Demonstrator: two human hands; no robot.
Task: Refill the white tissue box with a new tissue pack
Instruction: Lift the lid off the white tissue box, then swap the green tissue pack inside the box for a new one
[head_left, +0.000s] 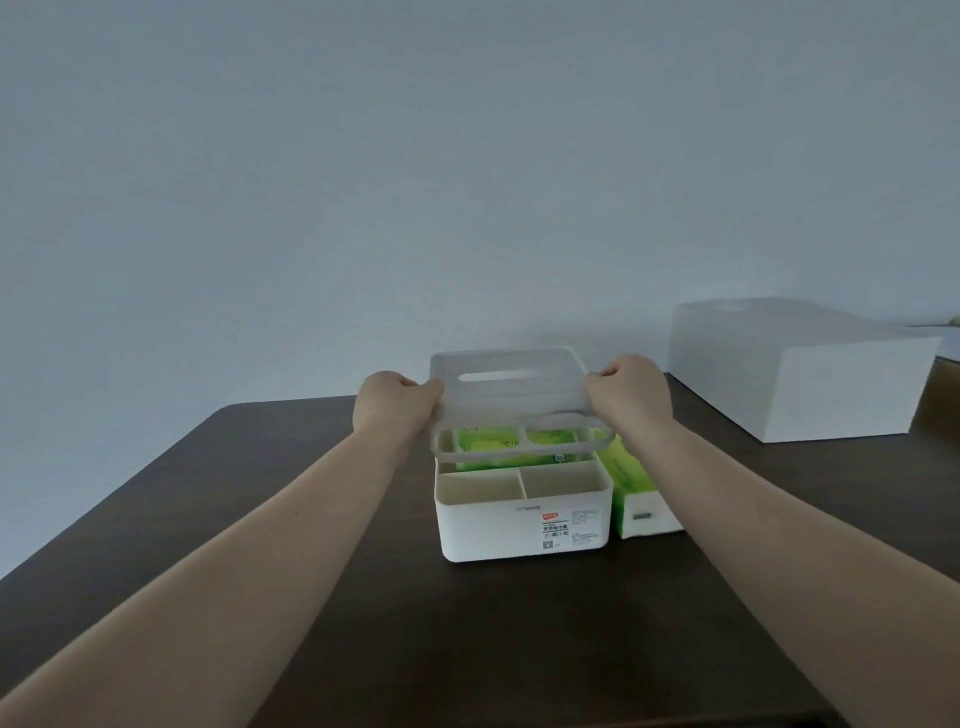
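Both hands hold the translucent lid tilted above the white tissue box, which sits mid-desk; the left hand grips its left edge, the right hand its right edge — fingers curled tight on the lid, tips hidden behind it; a green tissue pack lies inside the box, partly veiled by the lid; a second pack stands just beside the box, its print unreadable; a large white box sits well apart — cut off at the frame's edge.
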